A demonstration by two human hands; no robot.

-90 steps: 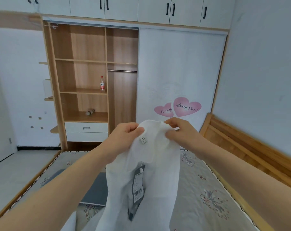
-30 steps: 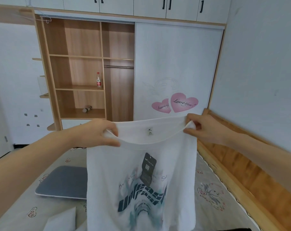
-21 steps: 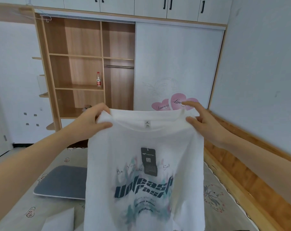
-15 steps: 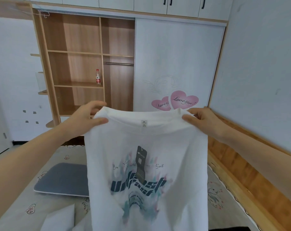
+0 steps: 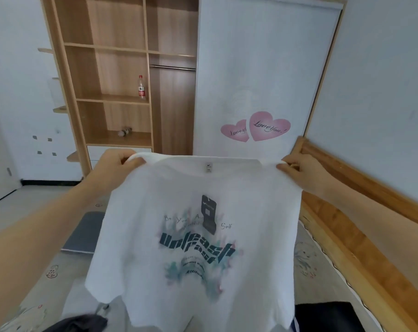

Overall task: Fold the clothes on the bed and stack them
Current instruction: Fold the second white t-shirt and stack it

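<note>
A white T-shirt (image 5: 198, 236) with a dark "Unleash Fast" print and a black hang tag hangs spread out in the air above the bed (image 5: 308, 262). My left hand (image 5: 118, 167) grips its left shoulder. My right hand (image 5: 298, 171) pinches its right shoulder. The neck label faces me at the top middle. The shirt's lower hem reaches down to the clothes lying below.
A folded grey garment (image 5: 83, 233) lies on the bed at the left. Dark clothes lie at the bottom left (image 5: 78, 324) and bottom right (image 5: 327, 317). A wooden bed frame (image 5: 361, 236) runs along the right wall. An open wardrobe (image 5: 121, 80) stands ahead.
I have spread the bunched shirt out wide by its shoulders, hands moving apart. In the last half second my view tilted down and the shirt sank lower over the bed.
</note>
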